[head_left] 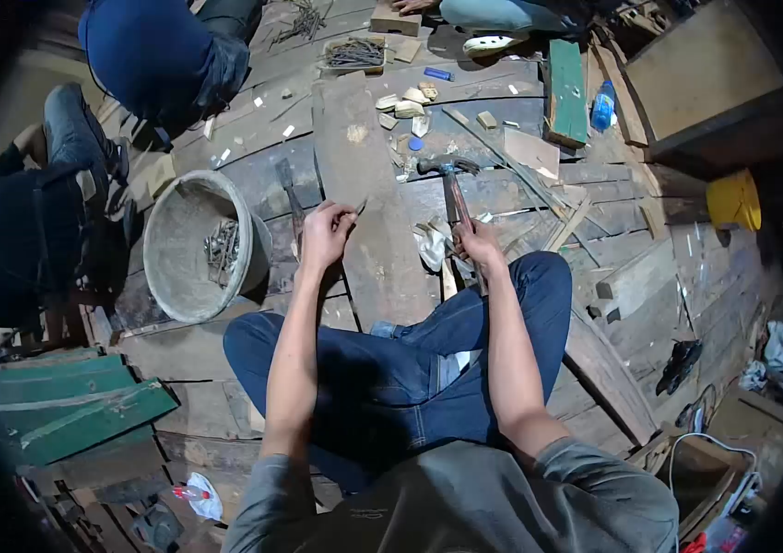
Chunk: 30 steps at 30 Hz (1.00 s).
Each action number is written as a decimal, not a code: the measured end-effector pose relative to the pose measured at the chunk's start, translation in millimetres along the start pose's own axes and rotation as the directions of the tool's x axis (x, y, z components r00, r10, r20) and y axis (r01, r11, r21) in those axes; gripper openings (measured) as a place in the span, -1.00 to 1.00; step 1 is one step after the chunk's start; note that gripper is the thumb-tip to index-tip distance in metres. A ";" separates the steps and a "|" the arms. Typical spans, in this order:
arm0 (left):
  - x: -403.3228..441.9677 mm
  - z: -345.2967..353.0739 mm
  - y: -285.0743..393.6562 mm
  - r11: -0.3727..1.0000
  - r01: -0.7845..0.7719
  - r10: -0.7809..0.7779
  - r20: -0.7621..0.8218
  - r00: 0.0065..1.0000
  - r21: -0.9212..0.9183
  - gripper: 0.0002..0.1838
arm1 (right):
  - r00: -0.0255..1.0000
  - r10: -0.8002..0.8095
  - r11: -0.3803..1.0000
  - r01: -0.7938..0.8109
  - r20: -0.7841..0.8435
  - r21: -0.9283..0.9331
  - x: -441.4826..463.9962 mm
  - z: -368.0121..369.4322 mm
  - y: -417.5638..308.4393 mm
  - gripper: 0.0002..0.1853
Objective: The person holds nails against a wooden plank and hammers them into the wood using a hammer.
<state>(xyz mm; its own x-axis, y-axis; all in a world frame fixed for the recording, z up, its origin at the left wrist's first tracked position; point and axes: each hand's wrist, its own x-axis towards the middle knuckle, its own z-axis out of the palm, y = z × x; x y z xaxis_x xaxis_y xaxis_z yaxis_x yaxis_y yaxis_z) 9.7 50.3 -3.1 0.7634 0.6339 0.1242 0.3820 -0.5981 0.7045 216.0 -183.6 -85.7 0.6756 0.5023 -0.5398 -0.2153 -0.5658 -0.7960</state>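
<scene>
My right hand [478,243] is closed around the handle of a claw hammer [454,192], whose metal head points away from me above the floor. My left hand [325,232] pinches a thin nail [361,206] over a wide wooden plank [364,152] that lies in front of my crossed legs. Just left of that hand, a flat-bladed tool with a dark handle [294,198] rests on the boards. A grey bucket [258,244], tilted in view, holds a heap of small metal pieces [222,251].
A tray of nails [354,55] sits at the far end. Wood scraps [410,108] and a blue lighter [438,74] lie nearby. Green boards [87,405] are at left, a green block [566,92] and a blue bottle [603,106] at right. Other people [156,55] sit close.
</scene>
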 end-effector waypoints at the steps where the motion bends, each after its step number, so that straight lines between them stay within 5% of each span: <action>1: 2.7 4.5 -2.1 1.000 -0.016 0.016 0.016 1.000 -0.012 -0.84 | 1.000 -0.006 1.000 0.006 0.003 0.023 -3.4 -0.4 -4.6 -0.65; 4: 6.8 19.1 -13.4 1.000 -0.014 0.015 -0.039 0.999 0.024 -0.85 | 1.000 0.004 0.999 -0.004 0.002 -0.049 1.9 0.1 -1.9 -0.78; 13: 2.2 33.3 -11.0 0.997 0.052 -0.045 -0.114 0.992 0.056 -0.88 | 0.995 0.068 0.991 -0.076 0.069 0.107 -5.1 -2.3 -9.3 -0.76; 19: -0.8 37.7 -10.0 0.995 -0.032 0.050 -0.192 0.980 0.100 -0.88 | 0.988 0.092 0.961 -0.121 0.127 0.250 -21.6 -4.0 -24.9 -0.82; 27: -0.5 37.7 -11.8 0.994 -0.056 0.079 -0.262 0.962 0.092 -0.90 | 0.992 -0.107 0.990 0.101 0.059 0.100 -20.5 -4.0 -18.5 -0.79; 30: -0.3 35.3 -13.0 0.991 -0.066 0.096 -0.268 0.959 0.117 -0.90 | 0.968 -0.249 0.945 0.244 -0.003 0.217 -20.5 -0.4 -25.8 -0.83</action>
<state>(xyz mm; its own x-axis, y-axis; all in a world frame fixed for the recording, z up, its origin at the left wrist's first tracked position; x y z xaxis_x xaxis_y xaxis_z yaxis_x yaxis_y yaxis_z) 22.9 40.6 -37.0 0.6287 0.6820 0.3737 0.3892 -0.6920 0.6081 208.0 -179.6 -53.9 0.7098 0.6257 -0.3235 -0.1918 -0.2703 -0.9435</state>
